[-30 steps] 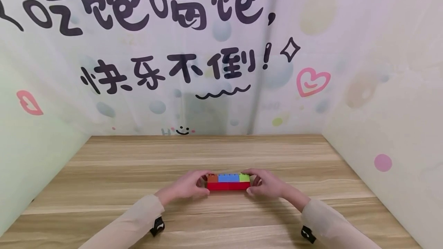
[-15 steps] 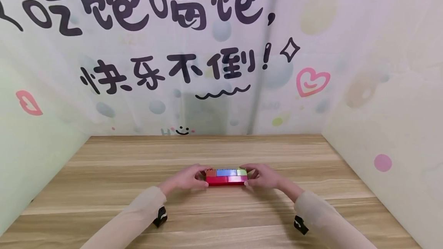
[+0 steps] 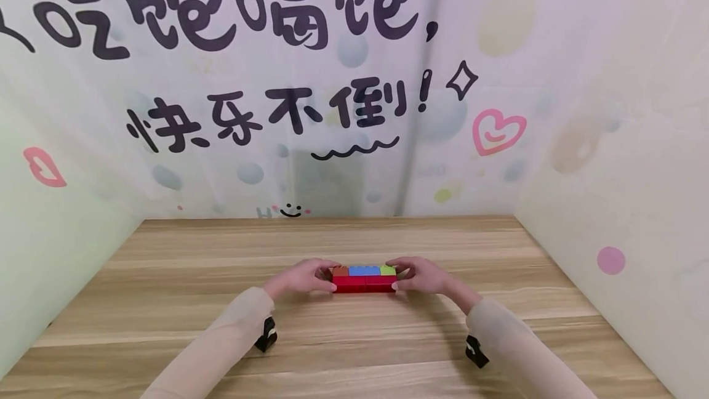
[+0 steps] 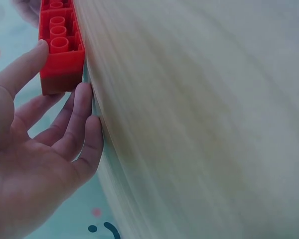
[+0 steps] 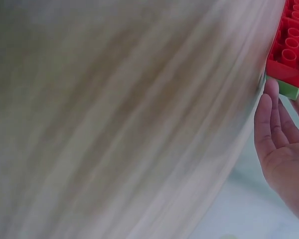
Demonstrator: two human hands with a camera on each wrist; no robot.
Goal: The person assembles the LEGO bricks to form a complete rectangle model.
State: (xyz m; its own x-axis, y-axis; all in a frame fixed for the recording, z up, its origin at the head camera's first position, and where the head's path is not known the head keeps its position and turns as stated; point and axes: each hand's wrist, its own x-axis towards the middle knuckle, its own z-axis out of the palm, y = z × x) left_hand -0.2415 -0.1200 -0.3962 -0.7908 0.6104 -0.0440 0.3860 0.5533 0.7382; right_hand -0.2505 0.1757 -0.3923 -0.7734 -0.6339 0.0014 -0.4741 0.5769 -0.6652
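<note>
A row of joined toy building bricks lies between the two hands at mid-table in the head view. Its lower layer is two red bricks point(image 3: 364, 284), topped by an orange brick point(image 3: 340, 271), a blue brick point(image 3: 364, 270) and a lime green brick point(image 3: 388, 270). My left hand point(image 3: 306, 276) grips the left end, thumb on the near side and fingers behind. At the right end, my right hand point(image 3: 421, 275) pinches the bricks likewise. Both wrist views show hollow tubes under the red bricks point(image 4: 59, 32), facing the cameras. A green edge point(image 5: 288, 89) shows beyond the right end.
The wood-grain table point(image 3: 354, 343) reaches back to a printed curtain point(image 3: 354, 177) with large black writing. Pale walls stand along its left and right sides. Black wrist devices point(image 3: 477, 351) sit at both sleeves.
Both hands have moved forward, away from the person, carrying the joined bricks with them. The grip at each end stays the same.
</note>
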